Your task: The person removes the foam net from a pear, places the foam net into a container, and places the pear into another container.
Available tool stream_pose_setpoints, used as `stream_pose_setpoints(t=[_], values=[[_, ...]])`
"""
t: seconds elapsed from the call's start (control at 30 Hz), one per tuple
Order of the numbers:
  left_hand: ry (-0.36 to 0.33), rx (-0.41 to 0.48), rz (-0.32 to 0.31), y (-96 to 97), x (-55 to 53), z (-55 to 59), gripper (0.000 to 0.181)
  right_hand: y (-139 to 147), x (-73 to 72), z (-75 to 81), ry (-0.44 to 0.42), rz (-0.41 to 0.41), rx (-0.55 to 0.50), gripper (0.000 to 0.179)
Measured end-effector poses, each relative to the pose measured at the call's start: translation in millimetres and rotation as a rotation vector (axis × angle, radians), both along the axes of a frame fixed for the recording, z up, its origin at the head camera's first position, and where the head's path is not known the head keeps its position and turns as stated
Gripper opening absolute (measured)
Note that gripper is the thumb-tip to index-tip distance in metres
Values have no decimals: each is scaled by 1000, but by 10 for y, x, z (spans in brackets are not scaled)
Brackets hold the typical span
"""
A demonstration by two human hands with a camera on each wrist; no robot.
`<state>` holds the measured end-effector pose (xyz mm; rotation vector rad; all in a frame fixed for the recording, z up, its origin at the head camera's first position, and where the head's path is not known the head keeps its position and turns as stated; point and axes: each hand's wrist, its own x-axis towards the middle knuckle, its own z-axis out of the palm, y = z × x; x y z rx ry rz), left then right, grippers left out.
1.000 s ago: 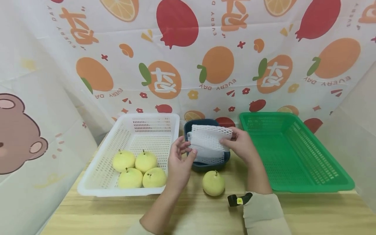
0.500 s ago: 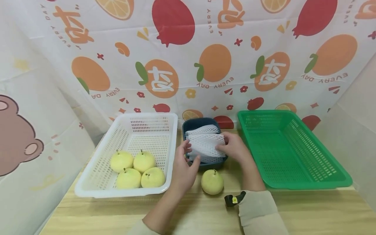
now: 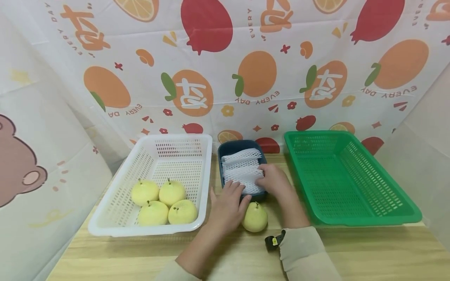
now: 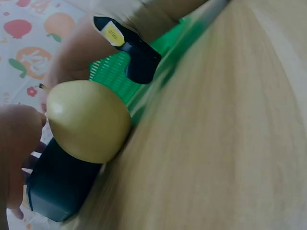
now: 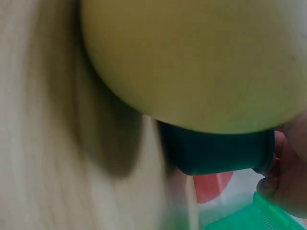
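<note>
A stack of white foam fruit nets [image 3: 242,173] lies inside a small dark blue bin [image 3: 236,146]. My left hand [image 3: 226,207] reaches over the bin's front, its extended fingertips touching the nets. At their right side, my right hand [image 3: 275,182] has curled fingers and pinches the edge of a net; its fingertips are partly hidden. A yellow pear [image 3: 255,218] stands upright on the table just in front of the bin, beside my left thumb. That pear [image 4: 88,122] looms large in the left wrist view, with the bin [image 4: 62,184] behind it.
On the left, a white basket [image 3: 96,224] holds several yellow pears [image 3: 153,213]. To the right stands a green basket [image 3: 351,222]. A fruit-print cloth [image 3: 225,86] hangs behind the wooden table [image 3: 116,257]. A black wrist camera [image 3: 272,242] sits at my right sleeve.
The foam net held up between both hands has come down into the bin. My left hand has turned palm-down onto the nets, and my right hand has moved slightly lower.
</note>
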<state>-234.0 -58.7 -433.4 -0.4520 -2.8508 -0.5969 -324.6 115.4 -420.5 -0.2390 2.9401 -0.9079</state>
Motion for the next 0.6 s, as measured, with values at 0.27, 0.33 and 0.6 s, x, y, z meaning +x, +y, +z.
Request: stream_pose_setpoints(t=[0.27, 0.33, 0.6], values=[[23, -107, 1, 12, -17, -62, 46, 16, 75, 100, 26, -26, -39, 43], [22, -109, 0, 12, -20, -68, 46, 26, 123, 191, 89, -41, -81, 42], [-6, -84, 4, 17, -36, -57, 44, -60, 218, 320, 173, 89, -92, 20]])
